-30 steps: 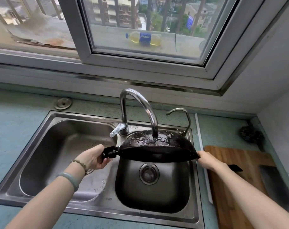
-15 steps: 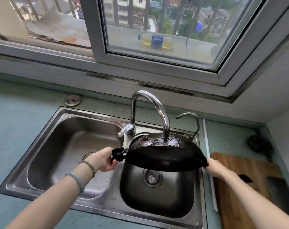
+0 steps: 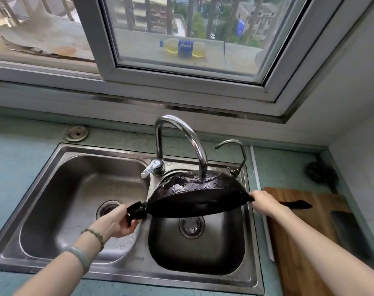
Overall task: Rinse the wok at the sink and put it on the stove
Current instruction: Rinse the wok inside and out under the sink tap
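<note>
A black wok (image 3: 194, 193) hangs upside down over the right basin of the steel double sink (image 3: 53, 161), its wet bottom just under the spout of the tall curved tap (image 3: 194, 142). My left hand (image 3: 115, 223) grips the wok's short black handle on the left. My right hand (image 3: 265, 202) holds the wok's rim on the right. The wok's left side tilts down. Water falls onto the right basin's drain (image 3: 191, 224). No stove is in view.
A small second tap (image 3: 235, 146) stands behind the wok's right side. A wooden cutting board (image 3: 299, 242) with a dark-handled cleaver (image 3: 348, 227) lies on the counter at right. A dark scrubber (image 3: 319, 173) sits in the far right corner. The window frame rises behind the sink.
The wok has tipped so its left, handle side sits lower than before. Water now runs from under it into the right basin's drain. Both hands keep their hold.
</note>
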